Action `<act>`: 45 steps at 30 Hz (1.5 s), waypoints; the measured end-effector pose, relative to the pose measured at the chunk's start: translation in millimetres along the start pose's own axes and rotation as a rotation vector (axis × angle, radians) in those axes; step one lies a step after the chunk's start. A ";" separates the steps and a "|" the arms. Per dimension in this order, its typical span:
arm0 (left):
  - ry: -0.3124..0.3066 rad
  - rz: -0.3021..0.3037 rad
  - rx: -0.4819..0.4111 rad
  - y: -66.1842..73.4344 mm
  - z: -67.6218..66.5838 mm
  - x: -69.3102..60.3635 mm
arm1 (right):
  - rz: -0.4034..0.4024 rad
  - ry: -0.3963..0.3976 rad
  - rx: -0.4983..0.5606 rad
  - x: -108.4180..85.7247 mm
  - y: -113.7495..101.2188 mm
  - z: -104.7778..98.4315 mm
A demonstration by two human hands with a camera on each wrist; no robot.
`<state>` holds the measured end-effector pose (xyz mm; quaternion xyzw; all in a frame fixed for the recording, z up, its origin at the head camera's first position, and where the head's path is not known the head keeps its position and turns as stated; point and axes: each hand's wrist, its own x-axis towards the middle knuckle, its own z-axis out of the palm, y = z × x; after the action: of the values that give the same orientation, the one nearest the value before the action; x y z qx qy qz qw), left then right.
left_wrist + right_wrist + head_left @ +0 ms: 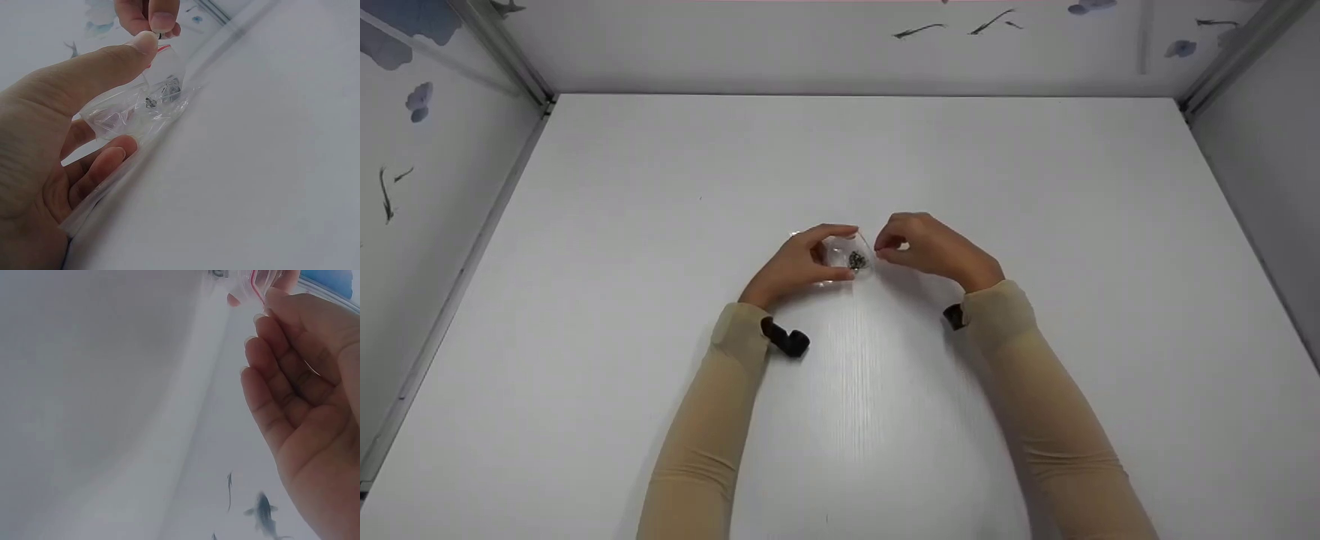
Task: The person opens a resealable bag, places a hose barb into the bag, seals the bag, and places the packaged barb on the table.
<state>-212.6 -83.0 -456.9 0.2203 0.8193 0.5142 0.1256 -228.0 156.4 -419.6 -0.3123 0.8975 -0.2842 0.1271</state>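
A clear zip bag (840, 251) with a red line along its mouth is held in my left hand (799, 259), thumb on the near side and fingers on the far side. Small silvery metal pieces (857, 260) lie bunched inside it; their exact kind is too small to tell. Just right of the bag's mouth, my right hand (934, 247) has thumb and forefinger tips together. Between those tips the left wrist view shows a small dark piece (160, 36), mostly hidden. In the right wrist view the red zip strip (256, 287) ends close to these fingertips.
Both hands work over the middle of a white table (840, 420). White panels with blue and dark printed patterns stand at the back (840, 52) and left (427, 172), and a plain one (1267, 150) at the right. Each wrist carries a black camera mount (791, 343).
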 end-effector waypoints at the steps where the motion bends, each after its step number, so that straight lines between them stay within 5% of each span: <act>1: 0.000 0.001 0.001 1.0 -0.5 -0.6 | -0.007 0.003 0.002 0.7 -0.7 0.6; 5: -0.017 0.002 -0.019 2.7 -2.1 -1.0 | -0.025 0.010 0.009 4.2 -3.5 3.1; 13: -0.007 -0.005 -0.010 -27.2 2.2 10.0 | -0.075 0.027 0.010 8.3 -8.0 5.0; 30: -0.011 0.037 -0.005 -29.9 2.4 11.5 | -0.111 0.030 0.009 9.8 -8.0 6.7; 45: -0.014 -0.007 0.009 -30.0 1.4 10.3 | 0.015 -0.008 0.042 0.4 -10.5 5.7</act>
<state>-228.0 -88.0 -484.3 0.2214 0.8215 0.5086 0.1323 -220.8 147.0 -418.1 -0.3038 0.8932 -0.3008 0.1393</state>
